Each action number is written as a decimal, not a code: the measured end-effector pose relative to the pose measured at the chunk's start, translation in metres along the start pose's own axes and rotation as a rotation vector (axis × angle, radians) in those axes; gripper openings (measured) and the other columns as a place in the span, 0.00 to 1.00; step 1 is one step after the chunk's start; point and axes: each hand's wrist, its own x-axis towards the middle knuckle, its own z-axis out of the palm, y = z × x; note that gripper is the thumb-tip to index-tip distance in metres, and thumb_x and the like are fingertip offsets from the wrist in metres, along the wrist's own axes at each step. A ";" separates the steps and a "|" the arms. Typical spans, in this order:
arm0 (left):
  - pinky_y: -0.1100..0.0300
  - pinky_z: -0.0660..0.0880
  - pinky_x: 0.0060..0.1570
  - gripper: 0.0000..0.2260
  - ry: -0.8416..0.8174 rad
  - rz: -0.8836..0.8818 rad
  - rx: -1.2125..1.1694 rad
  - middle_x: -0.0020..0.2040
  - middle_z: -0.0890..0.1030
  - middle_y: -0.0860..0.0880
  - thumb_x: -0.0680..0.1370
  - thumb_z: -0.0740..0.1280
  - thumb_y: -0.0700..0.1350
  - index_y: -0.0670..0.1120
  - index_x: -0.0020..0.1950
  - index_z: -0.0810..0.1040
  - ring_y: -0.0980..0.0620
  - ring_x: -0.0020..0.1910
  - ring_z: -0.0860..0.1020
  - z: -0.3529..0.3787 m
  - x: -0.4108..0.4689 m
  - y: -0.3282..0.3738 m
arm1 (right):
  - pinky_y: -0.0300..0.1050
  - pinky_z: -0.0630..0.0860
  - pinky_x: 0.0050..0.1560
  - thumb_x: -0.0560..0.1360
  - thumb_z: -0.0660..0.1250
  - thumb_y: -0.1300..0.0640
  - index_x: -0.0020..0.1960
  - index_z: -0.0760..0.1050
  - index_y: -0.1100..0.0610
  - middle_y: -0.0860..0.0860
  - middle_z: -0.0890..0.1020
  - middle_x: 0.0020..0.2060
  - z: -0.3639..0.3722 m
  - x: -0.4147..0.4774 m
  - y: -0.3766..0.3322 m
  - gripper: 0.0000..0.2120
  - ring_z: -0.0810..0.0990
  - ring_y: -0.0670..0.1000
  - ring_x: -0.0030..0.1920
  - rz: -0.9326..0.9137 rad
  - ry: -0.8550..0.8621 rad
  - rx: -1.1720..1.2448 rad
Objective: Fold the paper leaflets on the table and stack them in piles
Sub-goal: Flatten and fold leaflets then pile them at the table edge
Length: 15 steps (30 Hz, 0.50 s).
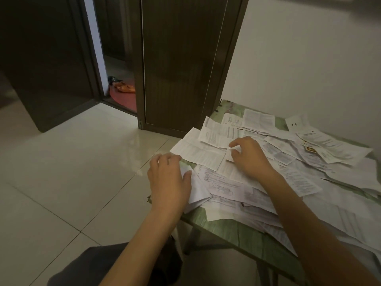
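Green table (243, 230) at lower right, heaped with flimsy, likely slippery leaflets (299, 178); left hand (169, 178) rests spread on one, right hand (249, 155) pinches another's edge.

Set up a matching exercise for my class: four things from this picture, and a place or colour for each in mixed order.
1 left hand
2 right hand
3 shoes
4 table

a beyond the doorway
b green
c at the table's edge, on a folded leaflet
d further in, on the loose leaflets

Pairs: 1-c, 2-d, 3-a, 4-b
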 end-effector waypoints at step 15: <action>0.73 0.57 0.52 0.11 -0.005 0.306 -0.233 0.59 0.76 0.52 0.81 0.58 0.46 0.47 0.60 0.76 0.59 0.59 0.69 -0.001 -0.005 0.020 | 0.55 0.56 0.70 0.79 0.48 0.39 0.75 0.57 0.55 0.58 0.56 0.75 -0.001 0.017 0.099 0.29 0.57 0.61 0.73 0.261 -0.198 -0.426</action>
